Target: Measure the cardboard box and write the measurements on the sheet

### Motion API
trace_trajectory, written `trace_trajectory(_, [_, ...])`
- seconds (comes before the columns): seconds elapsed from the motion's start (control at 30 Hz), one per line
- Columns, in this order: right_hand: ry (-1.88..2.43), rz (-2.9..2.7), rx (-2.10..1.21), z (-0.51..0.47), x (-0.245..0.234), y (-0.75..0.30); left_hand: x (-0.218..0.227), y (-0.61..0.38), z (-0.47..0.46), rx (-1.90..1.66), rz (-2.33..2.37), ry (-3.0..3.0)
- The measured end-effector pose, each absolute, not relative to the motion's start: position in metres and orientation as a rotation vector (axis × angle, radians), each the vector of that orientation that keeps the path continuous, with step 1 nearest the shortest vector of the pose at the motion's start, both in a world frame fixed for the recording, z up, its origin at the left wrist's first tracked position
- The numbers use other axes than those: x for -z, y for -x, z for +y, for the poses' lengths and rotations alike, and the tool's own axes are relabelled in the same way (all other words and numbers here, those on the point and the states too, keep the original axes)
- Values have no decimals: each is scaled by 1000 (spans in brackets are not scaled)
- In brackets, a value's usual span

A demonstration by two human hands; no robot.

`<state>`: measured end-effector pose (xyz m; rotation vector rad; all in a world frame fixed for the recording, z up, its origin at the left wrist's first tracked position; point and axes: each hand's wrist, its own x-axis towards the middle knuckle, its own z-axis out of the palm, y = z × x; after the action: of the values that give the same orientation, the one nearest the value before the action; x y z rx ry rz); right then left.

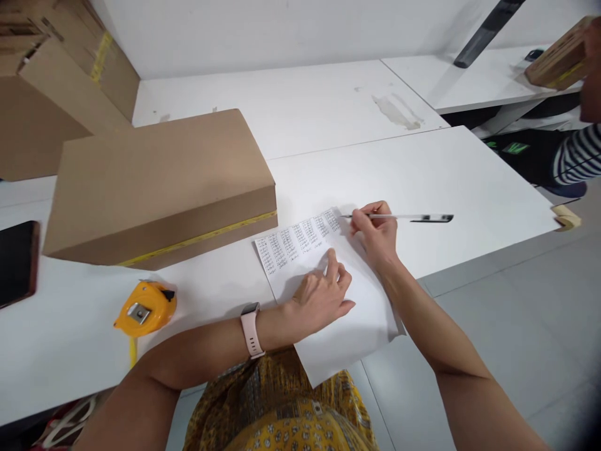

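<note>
A white sheet of paper (347, 338) lies on the white table, its lower part hanging past the front edge. Rows of small handwriting in columns fill its upper end. My right hand (377, 237) grips a pen (422, 218) with a clear barrel and black cap end. The pen's tip is at the paper's upper right, near the last column. Resting on the sheet below the writing, my left hand (323, 294) has its index finger stretched out and the other fingers loosely bent. It holds nothing.
Left of the paper stands a closed cardboard box (164, 169) with yellow tape. Before it are an orange tape measure (146, 309) and a phone (17, 263). More cardboard boxes (51, 81) fill the back left. At far right, a person's striped sleeve (580, 156) shows beside another box (561, 56).
</note>
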<state>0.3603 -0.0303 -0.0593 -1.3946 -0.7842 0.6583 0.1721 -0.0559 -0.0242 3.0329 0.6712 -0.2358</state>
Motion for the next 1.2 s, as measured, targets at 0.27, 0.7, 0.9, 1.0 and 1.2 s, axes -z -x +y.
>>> trace_trajectory(0.27, [1551, -1177, -721, -37, 65, -351, 17, -175, -46, 230, 678, -2962])
trace_trajectory(0.7, [1540, -1251, -757, -37, 68, -353, 20, -176, -47, 204, 716, -3021])
trace_trajectory(0.9, [1549, -1248, -768, -37, 64, -352, 20, -176, -47, 219, 706, -3040])
trace_trajectory(1.0, [1564, -1237, -760, -37, 64, -352, 21, -176, -47, 204, 724, -3047])
trace_trajectory(1.2, [1568, -1235, -706, -36, 66, -353, 23, -177, -47, 186, 728, -3038])
